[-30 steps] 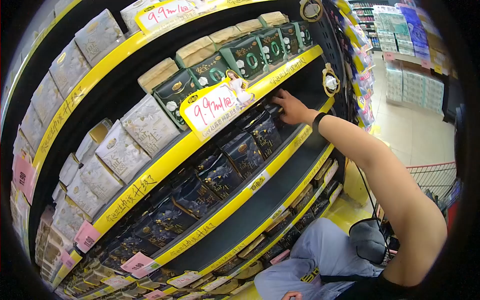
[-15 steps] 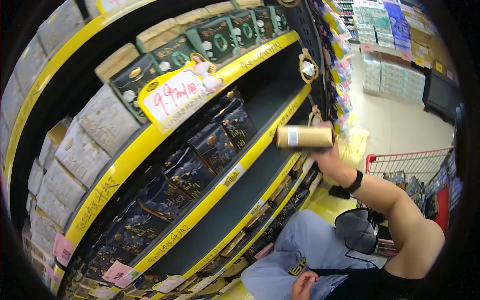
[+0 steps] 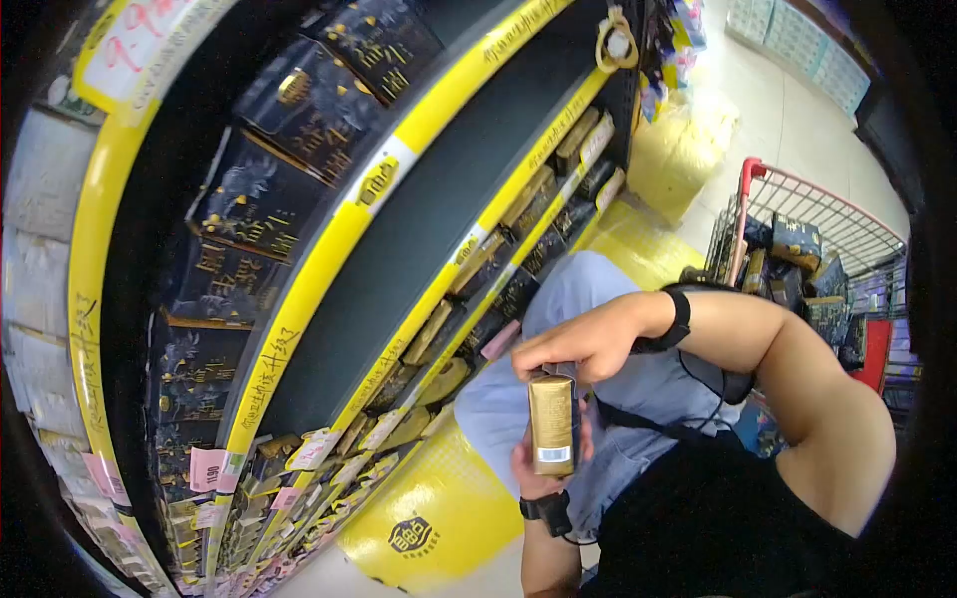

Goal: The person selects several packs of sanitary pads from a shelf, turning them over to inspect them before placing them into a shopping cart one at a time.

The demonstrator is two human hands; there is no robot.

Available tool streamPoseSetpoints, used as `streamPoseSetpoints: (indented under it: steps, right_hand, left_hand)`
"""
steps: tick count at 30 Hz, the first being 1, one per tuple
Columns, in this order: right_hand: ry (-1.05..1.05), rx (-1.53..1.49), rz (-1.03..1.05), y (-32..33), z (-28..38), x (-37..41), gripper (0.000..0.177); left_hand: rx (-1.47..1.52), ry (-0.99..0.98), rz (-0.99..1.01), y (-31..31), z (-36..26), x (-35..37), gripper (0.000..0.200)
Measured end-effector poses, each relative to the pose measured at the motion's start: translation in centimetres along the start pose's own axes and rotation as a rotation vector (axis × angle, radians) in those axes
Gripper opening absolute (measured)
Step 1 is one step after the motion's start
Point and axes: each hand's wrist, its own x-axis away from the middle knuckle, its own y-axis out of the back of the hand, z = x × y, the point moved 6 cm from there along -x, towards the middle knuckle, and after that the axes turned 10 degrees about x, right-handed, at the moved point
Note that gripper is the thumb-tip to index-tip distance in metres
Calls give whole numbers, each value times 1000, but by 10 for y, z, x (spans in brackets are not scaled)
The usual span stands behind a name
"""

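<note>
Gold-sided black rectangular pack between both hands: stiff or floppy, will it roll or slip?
The gold-sided black rectangular pack likely holds its shape: its edges look fairly straight. Flat sides suggest sliding rather than rolling. Its shiny gold finish may be somewhat slippery.

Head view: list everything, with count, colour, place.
Held pack: one, gold and dark, between the hands
Dark packs: many, black with gold, upper left
Pale packs: several, white, far left
Lower packs: many, gold and black, centre
Price sign: one, yellow and white, top left
Price tags: several, pink, shelf edges
Shelves: several, black with yellow edges, left
Shopping cart: one, red and grey, right, holding packs
Logo panel: one, yellow, bottom centre
Trousers: one pair, blue-grey, centre
Right hand: one, bare, pack's top
Left hand: one, bare, pack's lower part
</note>
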Motion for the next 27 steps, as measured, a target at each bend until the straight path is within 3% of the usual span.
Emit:
streamPoseSetpoints:
  steps: [1,2,3,6,9,10,17,18,21,22,25,27]
  right_hand:
    - [19,48,20,-4,-1,1,46]
    - [16,-8,85,-12,-9,3,42]
    - [18,-70,159,-20,-17,5,38]
    - [-58,-215,257,-30,-36,11,36]
    - [-110,-143,166,-14,-35,17,38]
    - [-123,-81,133,-3,-35,19,38]
    - [-234,160,12,1,-35,15,46]
    - [-172,272,19,2,-30,14,69]
    - [-27,291,-40,-2,-15,8,98]
    - [-19,210,35,-7,-14,6,120]
    - [-27,216,7,-13,-3,-1,126]
    - [-44,265,-17,-16,-6,-1,127]
  left_hand:
    - [-62,45,-171,22,8,6,94]
    - [-367,-18,-26,13,12,8,81]
    - [-461,-61,101,5,20,-1,84]
    - [-635,28,90,23,36,-13,97]
    - [-335,-112,43,8,40,-34,94]
    - [-205,-61,60,9,41,-44,99]
    - [-86,-150,129,1,33,-44,96]
    - [-115,-180,112,5,30,-41,96]
    - [-109,-297,-43,17,25,-31,98]
    - [-88,-334,-110,20,24,-27,99]
    - [-119,-349,-13,9,18,-26,102]
    - [12,-279,196,38,26,-29,102]
